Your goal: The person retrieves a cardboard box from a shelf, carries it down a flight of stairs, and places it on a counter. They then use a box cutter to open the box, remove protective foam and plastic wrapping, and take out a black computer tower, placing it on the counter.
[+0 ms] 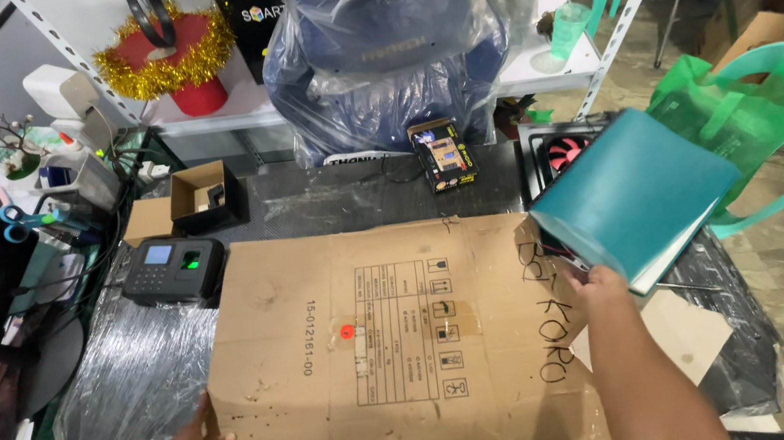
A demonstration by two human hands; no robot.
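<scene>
Head view. Nearest: flattened cardboard sheet (pixel 394 346), flat across worktop's front edge. Left hand (pixel 201 439) closed on sheet's front-left corner, fingers curled underneath. Right hand (pixel 598 286) at sheet's right edge, gripping lower corner of teal folder (pixel 636 196), raised and tilted over worktop's right side. Black fingerprint terminal (pixel 171 269) just beyond sheet's left rear corner. Small open box (pixel 205 196) further back. Small printed carton (pixel 444 153) near rear edge. Green plastic chair (pixel 782 113) beyond right edge.
</scene>
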